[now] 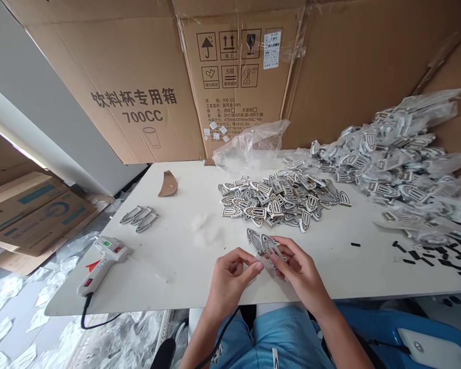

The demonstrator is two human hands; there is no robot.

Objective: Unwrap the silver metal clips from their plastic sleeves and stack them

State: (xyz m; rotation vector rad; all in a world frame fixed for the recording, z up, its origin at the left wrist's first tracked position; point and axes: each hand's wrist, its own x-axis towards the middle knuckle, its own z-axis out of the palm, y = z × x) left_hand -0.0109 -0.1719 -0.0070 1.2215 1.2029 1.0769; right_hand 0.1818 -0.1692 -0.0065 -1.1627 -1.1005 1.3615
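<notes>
My right hand (pixel 297 271) is closed around a pair of silver arch-shaped metal pieces (pixel 264 245), held side by side just above the table's near edge. Thumb and index finger of my left hand (pixel 234 279) are pressed together at the lower left of these pieces; anything between those fingertips is hidden or too small to make out. Beyond my hands lies a loose heap of similar metal pieces (pixel 276 197), some showing a dark pattern. Several more arch-shaped pieces (pixel 140 218) lie in a row at the left.
A glue gun (pixel 103 261) lies at the table's left edge, its cord hanging down. Bagged metal pieces (pixel 392 159) are piled at the right, above scattered black strips (pixel 438 256). Cardboard (pixel 242 82) walls the back. A torn cardboard scrap (pixel 168 184) and clear plastic bag (pixel 251 148) lie nearby.
</notes>
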